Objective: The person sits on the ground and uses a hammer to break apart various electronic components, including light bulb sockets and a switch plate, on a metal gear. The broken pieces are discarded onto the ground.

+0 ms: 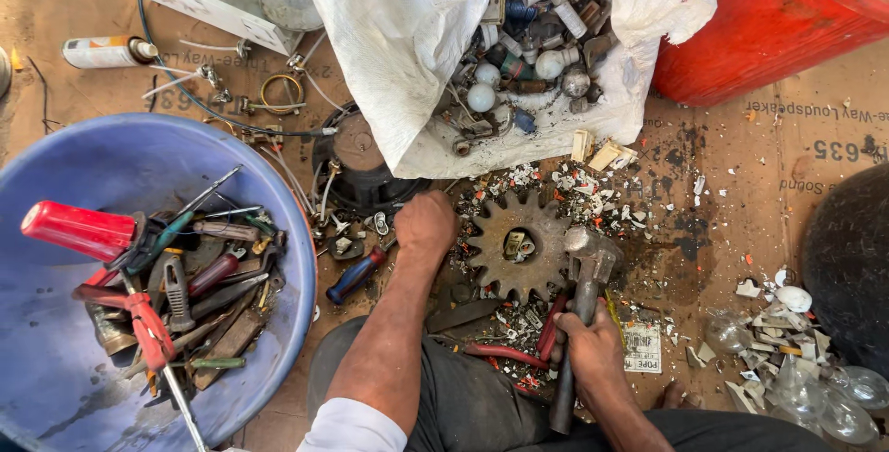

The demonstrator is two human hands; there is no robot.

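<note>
While our right hand [593, 345] grips the hammer [583, 285], its head resting on the gear's [519, 246] right edge, our left hand [426, 223] is clenched at the gear's left rim. The gear lies on the cardboard floor [741, 183] between both hands; blue tub [139, 165] of tools sits left.

A small square printed label [643, 348], pale with dark lettering, lies flat on the floor just beside my right hand [593, 345], on its outer side. Far up and to the left of that label, a white spray can [106, 52] with a printed wrap lies on its side. The flattened brown cardboard [815, 137] under everything carries dark printed lettering, up and to the right of the label, near a red barrel [769, 17].
</note>
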